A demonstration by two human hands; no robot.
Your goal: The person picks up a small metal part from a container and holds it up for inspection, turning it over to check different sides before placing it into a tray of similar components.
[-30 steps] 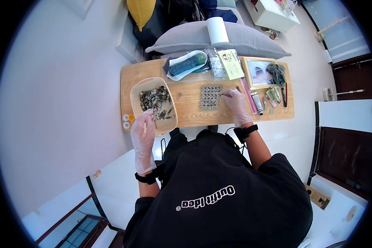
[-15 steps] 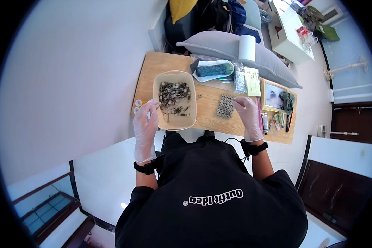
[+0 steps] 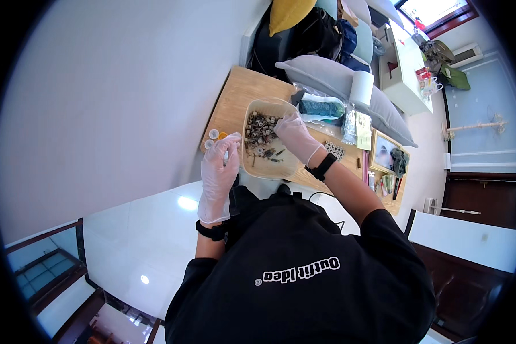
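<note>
My gloved left hand point(image 3: 219, 175) is at the left rim of a cream plastic bin point(image 3: 289, 167), fingers closed on something I cannot make out. My gloved right hand point(image 3: 295, 136) reaches over the bin's right side, its fingers curled and their hold hidden. Small dark and silver metal parts point(image 3: 259, 127) lie heaped inside the bin. A block of small grey round pieces point(image 3: 332, 149) stands in rows on the wooden table point(image 3: 237, 86), partly behind my right hand. Small white and yellow round caps point(image 3: 214, 133) lie beside my left hand.
Along the table lie bagged items point(image 3: 320, 108), a pale green card point(image 3: 363, 131), a picture frame point(image 3: 380, 150) with grey cloth, and tubes. A white roll point(image 3: 361, 88) rests by a grey cushion point(image 3: 309, 69). A plain wall point(image 3: 114, 114) borders the left.
My right hand has moved left from beside the rows of grey pieces to over the bin. The view has also swung, shifting the table rightward in the picture.
</note>
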